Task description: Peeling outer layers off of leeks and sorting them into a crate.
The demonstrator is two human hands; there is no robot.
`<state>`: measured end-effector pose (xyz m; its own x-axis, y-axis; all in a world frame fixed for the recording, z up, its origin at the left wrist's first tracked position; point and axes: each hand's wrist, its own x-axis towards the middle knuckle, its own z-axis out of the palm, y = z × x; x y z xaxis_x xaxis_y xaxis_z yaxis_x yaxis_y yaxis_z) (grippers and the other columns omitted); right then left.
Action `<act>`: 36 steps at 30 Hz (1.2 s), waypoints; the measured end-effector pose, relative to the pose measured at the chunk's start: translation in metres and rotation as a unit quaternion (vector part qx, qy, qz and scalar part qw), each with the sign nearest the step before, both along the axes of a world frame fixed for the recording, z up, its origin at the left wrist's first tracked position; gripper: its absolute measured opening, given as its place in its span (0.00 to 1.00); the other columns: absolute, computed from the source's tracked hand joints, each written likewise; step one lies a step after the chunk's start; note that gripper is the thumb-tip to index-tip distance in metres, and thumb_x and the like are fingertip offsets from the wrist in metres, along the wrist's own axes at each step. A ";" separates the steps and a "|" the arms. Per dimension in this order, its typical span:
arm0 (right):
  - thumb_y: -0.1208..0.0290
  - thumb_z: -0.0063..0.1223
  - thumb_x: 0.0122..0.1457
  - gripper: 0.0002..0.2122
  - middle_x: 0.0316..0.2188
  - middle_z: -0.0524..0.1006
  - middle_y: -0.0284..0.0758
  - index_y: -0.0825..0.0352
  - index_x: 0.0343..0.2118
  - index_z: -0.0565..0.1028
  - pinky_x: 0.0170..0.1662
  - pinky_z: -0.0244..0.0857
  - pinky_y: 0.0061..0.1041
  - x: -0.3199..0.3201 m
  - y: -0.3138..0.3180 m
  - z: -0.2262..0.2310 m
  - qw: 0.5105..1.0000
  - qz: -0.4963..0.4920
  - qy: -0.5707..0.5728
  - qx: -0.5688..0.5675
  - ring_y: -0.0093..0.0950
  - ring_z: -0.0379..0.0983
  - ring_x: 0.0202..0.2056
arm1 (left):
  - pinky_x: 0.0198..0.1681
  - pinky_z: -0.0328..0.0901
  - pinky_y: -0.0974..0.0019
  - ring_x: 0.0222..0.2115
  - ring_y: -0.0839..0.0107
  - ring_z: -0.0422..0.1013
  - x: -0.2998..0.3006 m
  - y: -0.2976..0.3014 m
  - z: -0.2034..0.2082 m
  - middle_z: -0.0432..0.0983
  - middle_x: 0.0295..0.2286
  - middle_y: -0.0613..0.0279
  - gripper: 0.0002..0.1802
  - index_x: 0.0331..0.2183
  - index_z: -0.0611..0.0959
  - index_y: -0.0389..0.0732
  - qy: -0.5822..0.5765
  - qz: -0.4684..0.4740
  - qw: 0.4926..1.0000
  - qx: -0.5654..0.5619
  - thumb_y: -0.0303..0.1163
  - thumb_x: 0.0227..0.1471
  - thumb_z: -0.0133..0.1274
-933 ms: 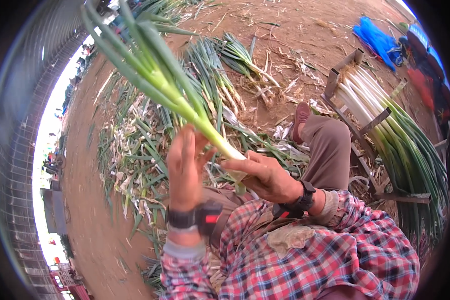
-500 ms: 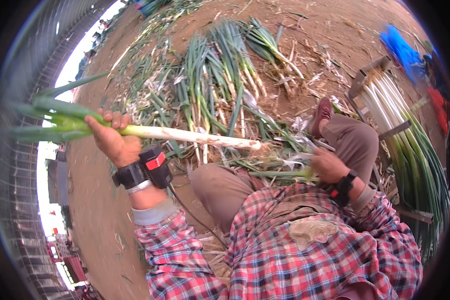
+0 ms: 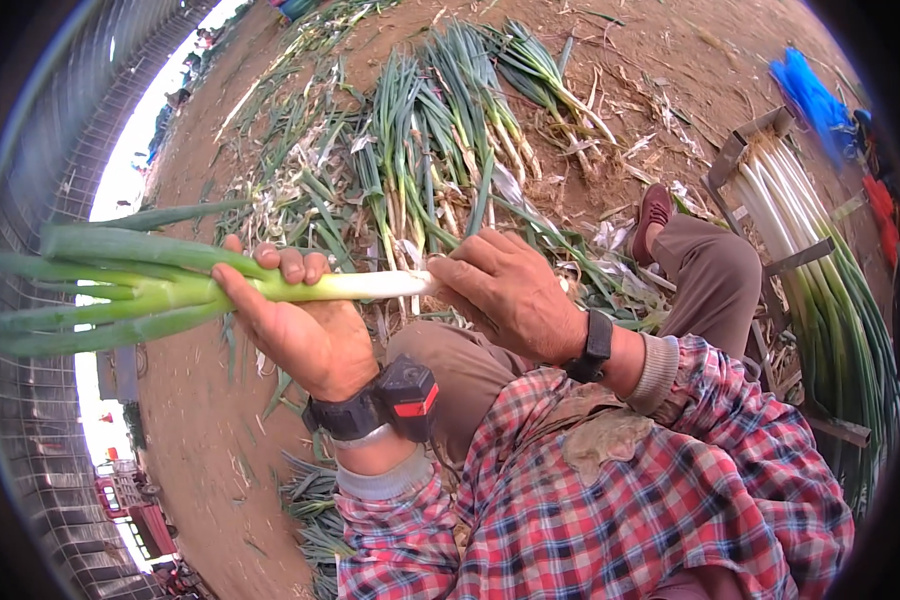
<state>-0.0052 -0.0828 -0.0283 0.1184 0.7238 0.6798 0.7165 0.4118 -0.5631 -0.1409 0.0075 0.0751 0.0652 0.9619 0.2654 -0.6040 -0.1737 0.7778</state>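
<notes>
A long green onion lies level across the view in front of me, its green leaves fanning out to the left. My left hand is closed round it where the leaves meet the pale shaft. Over the white shaft toward its root end is my right hand, with its fingers closed on the stalk; they hide the root end. Both wrists wear black straps, the left one with a black and red box.
Untrimmed green onions lie in bunches on the soil ahead, among loose leaves and peelings. At the right, a metal rack holds cleaned green onions. Blue plastic lies beyond it. More leaves lie by my left sleeve.
My right hand has come up and left from near my knee and taken hold of the stalk's white end. My left hand has shifted right and slightly down with the green onion.
</notes>
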 end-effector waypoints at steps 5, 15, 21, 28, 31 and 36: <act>0.71 0.53 0.50 0.09 0.28 0.67 0.34 0.64 0.35 0.72 0.34 0.61 0.32 0.003 -0.005 -0.007 1.000 0.025 -0.003 0.016 0.33 0.66 0.32 | 0.26 0.58 0.73 0.22 0.79 0.59 -0.005 -0.004 -0.004 0.63 0.25 0.70 0.18 0.45 0.70 0.42 -0.061 -0.064 0.996 0.012 0.45 0.60 0.47; 0.71 0.54 0.53 0.08 0.28 0.66 0.38 0.65 0.33 0.68 0.33 0.61 0.35 0.009 -0.010 -0.017 0.968 0.078 0.228 -0.072 0.38 0.65 0.31 | 0.24 0.57 0.75 0.21 0.80 0.58 0.010 -0.012 -0.011 0.63 0.25 0.69 0.18 0.43 0.70 0.42 -0.024 -0.053 0.997 0.040 0.46 0.62 0.44; 0.71 0.55 0.54 0.08 0.27 0.68 0.37 0.65 0.34 0.69 0.33 0.61 0.34 0.012 -0.021 -0.009 0.992 0.045 0.115 0.017 0.38 0.67 0.31 | 0.24 0.56 0.74 0.21 0.79 0.58 0.011 -0.014 -0.008 0.63 0.25 0.69 0.18 0.41 0.71 0.41 -0.072 -0.089 0.993 0.004 0.46 0.62 0.44; 0.73 0.54 0.53 0.07 0.25 0.67 0.36 0.64 0.33 0.69 0.32 0.62 0.35 0.018 -0.022 -0.015 0.995 0.045 0.081 0.037 0.39 0.67 0.29 | 0.21 0.55 0.76 0.19 0.80 0.56 0.012 -0.022 -0.008 0.62 0.23 0.69 0.19 0.39 0.71 0.41 -0.073 -0.113 0.990 0.032 0.48 0.62 0.42; 0.73 0.53 0.55 0.06 0.24 0.70 0.37 0.66 0.33 0.69 0.30 0.64 0.32 0.019 -0.026 -0.020 0.989 0.004 0.148 -0.013 0.36 0.70 0.26 | 0.20 0.54 0.77 0.18 0.80 0.55 0.015 -0.024 -0.008 0.62 0.21 0.70 0.19 0.37 0.71 0.41 -0.055 -0.112 0.992 0.033 0.49 0.62 0.42; 0.71 0.54 0.57 0.07 0.26 0.74 0.39 0.68 0.33 0.71 0.30 0.67 0.25 0.065 -0.037 -0.034 0.860 -0.018 0.475 -0.187 0.29 0.74 0.26 | 0.18 0.50 0.79 0.17 0.83 0.54 0.002 -0.016 -0.005 0.60 0.20 0.72 0.20 0.37 0.70 0.43 -0.020 -0.049 0.997 0.049 0.52 0.61 0.42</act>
<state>0.0600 -0.1197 -0.0624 0.5193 0.8545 -0.0158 -0.1320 0.0619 -0.9893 -0.1392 -0.0087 0.0706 0.1443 0.9208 0.3622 -0.6524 -0.1867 0.7346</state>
